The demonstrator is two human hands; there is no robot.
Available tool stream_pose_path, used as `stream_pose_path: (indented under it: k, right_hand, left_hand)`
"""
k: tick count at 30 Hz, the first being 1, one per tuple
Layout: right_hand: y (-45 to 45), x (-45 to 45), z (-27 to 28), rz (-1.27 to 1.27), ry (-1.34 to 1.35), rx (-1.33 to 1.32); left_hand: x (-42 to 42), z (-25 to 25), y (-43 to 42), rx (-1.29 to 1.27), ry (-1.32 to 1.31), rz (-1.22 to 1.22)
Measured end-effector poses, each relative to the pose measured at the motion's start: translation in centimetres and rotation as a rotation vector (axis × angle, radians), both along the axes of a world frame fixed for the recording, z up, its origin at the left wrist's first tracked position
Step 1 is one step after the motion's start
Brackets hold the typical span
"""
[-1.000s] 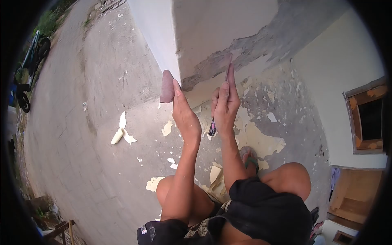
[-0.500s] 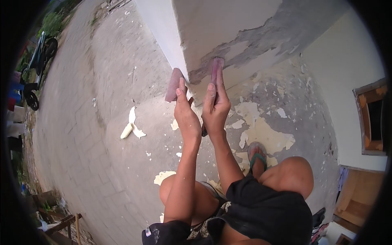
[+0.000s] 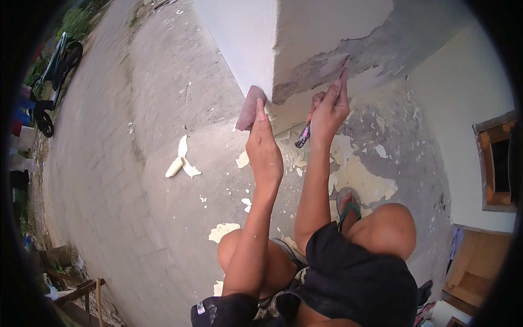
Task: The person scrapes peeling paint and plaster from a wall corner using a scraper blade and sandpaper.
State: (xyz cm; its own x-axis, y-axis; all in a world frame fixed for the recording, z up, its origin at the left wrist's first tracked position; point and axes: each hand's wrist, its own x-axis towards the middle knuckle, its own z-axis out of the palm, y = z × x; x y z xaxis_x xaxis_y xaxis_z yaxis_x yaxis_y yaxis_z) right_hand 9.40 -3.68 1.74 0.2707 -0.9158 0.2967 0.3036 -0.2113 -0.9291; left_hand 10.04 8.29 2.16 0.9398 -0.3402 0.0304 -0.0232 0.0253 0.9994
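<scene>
My left hand (image 3: 264, 155) is closed on a curled piece of reddish-brown sandpaper (image 3: 249, 111), at the lower end of the white wall corner (image 3: 274, 54). My right hand (image 3: 329, 117) grips a scraper with a dark, pink-speckled handle (image 3: 303, 136). Its thin blade (image 3: 345, 65), seen nearly edge-on, points up at the rough grey patch (image 3: 376, 46) where paint has come off the wall. Whether the blade touches the wall I cannot tell. The right fingers partly hide the scraper.
Paint flakes (image 3: 359, 180) litter the concrete floor around my sandalled foot (image 3: 348, 204). A curled paint strip (image 3: 175, 166) lies to the left. A wooden-framed opening (image 3: 497, 161) is in the right wall. A two-wheeled vehicle (image 3: 60, 68) stands at the far left.
My right hand has moved right and up with the scraper, away from my left hand, and has turned so the handle shows. My left hand and the sandpaper appear slightly further right.
</scene>
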Motion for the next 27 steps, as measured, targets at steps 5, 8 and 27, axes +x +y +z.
stream_pose_path:
  k: [5, 8, 27]
  right_hand:
    - [-2.9, -1.8, 4.3, 0.141, -0.089, 0.137]
    - [0.0, -3.0, 1.1, 0.217, 0.040, 0.126]
    - [8.6, -1.0, 2.5, 0.880, 0.210, -0.580]
  left_hand:
    - [0.8, 0.0, 0.5, 0.014, -0.004, 0.033]
    - [1.3, 0.5, -0.2, -0.055, 0.009, 0.143]
    - [1.2, 4.2, 5.3, -0.326, -0.060, 0.192]
